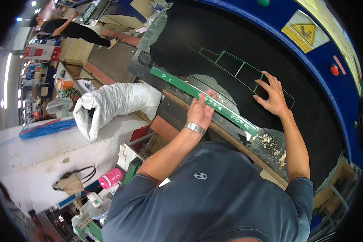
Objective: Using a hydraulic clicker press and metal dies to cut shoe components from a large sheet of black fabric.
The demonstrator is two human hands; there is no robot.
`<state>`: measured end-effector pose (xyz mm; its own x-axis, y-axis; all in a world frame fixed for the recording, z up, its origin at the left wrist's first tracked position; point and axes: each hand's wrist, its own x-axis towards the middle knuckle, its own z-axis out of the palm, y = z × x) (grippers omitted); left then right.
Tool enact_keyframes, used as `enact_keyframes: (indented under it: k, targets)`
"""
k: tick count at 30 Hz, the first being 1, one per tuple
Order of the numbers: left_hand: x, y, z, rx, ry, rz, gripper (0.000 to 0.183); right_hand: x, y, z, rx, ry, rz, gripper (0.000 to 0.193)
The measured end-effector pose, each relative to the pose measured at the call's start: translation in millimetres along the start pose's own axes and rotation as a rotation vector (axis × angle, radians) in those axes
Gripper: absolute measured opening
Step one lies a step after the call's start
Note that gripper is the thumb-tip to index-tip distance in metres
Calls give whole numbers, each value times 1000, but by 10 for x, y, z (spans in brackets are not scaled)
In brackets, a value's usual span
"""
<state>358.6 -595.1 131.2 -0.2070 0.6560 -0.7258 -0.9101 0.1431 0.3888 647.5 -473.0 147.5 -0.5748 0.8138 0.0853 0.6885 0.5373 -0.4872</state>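
Observation:
My left hand (201, 109) is palm up under a long green bar (177, 83) with white handwriting on it, fingers curled over its edge. The bar slants over the near edge of the work surface. My right hand (273, 94) is over a thin green-edged frame, like a cutting die (243, 69), with crossbars dividing it. Thumb and fingertips are spread across the frame and touch its edges; the palm hides part of it. Below the frame lies a wide sheet of black material (213, 32).
A wooden rail (230, 139) runs along the near edge, beside a worn, flaking patch (270, 147). A blue machine body (322, 72) curves along the far side. At left, a white rolled sack (117, 101) lies on a white table (40, 161). Another person (68, 30) stands farther off.

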Motion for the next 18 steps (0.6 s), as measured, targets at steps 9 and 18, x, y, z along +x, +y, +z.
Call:
enact_keyframes:
  k: [9,18]
  targets:
    - [270,770,-389,292,-228,-584,44,580,-390,421,-138,-34,6,69]
    - [624,1485,-257,834,-522,-899,64,-281,-585,501,-277,333,612,100]
